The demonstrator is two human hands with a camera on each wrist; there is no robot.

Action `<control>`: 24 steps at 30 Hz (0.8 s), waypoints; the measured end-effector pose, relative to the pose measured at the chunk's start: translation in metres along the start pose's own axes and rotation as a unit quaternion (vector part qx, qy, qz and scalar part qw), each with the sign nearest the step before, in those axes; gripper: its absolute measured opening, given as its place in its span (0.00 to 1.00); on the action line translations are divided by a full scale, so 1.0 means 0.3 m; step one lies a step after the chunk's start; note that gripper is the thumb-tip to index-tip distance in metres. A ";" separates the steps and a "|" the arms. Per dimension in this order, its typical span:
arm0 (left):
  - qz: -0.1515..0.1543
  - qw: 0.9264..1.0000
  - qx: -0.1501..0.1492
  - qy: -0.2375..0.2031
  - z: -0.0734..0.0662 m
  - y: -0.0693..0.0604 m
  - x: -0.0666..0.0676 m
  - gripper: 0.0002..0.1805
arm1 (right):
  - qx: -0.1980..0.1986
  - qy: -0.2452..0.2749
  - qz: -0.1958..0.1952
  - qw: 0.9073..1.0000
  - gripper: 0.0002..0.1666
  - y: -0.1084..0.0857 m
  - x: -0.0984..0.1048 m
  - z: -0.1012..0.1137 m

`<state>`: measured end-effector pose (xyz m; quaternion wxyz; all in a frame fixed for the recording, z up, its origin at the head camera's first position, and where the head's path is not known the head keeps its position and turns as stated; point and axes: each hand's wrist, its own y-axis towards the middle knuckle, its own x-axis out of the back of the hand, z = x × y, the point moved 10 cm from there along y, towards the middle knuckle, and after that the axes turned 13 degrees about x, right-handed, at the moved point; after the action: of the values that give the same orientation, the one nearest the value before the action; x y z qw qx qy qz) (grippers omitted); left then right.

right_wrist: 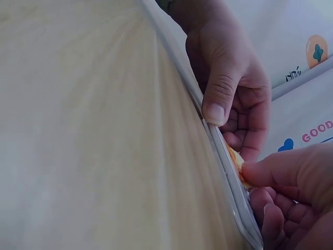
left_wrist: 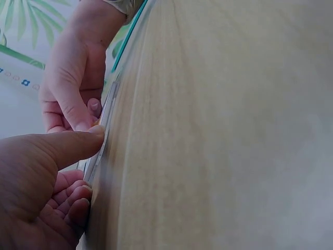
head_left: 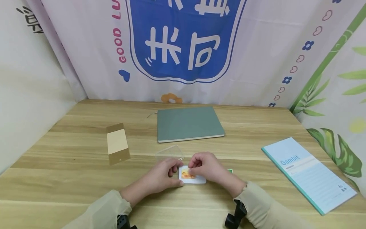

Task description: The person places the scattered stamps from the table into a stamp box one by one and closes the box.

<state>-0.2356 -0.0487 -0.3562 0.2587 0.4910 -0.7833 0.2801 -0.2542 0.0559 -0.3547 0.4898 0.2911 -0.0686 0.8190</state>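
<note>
A small white flat case (head_left: 197,181) with an orange and yellow picture (head_left: 187,173) on its top lies on the wooden table, between the two hands. My left hand (head_left: 163,176) holds the case's left edge, thumb at the near corner and fingers curled at the far one. Above the picture, my right hand (head_left: 207,167) has thumb and index finger pinched on it; in the right wrist view the picture's edge (right_wrist: 235,159) stands slightly raised at those fingertips. The right hand's other fingers are curled.
A clear plastic cover (head_left: 169,152) lies just beyond the left hand. Behind it is a green notebook (head_left: 188,124). A tan and brown card piece (head_left: 118,143) lies to the left, a light blue notebook (head_left: 308,175) to the right. A green-edged item (head_left: 230,171) shows behind the right wrist.
</note>
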 end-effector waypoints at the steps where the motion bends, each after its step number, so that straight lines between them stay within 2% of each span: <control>1: 0.001 1.000 0.000 0.001 0.001 -0.001 0.001 0.23 | 0.001 -0.003 0.001 1.000 0.04 0.002 -0.002 0.003; 18: -0.007 1.000 -0.004 -0.002 0.001 -0.006 0.005 0.23 | -0.027 -0.064 0.008 0.998 0.06 0.013 -0.025 0.022; 24: -0.007 1.000 -0.005 -0.004 -0.002 -0.003 0.002 0.23 | -0.016 -0.068 -0.007 0.998 0.04 0.009 -0.006 0.021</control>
<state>-0.2348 -0.0490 -0.3553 0.2597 0.4962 -0.7825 0.2721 -0.2531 0.0506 -0.3500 0.4939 0.3385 -0.1125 0.7930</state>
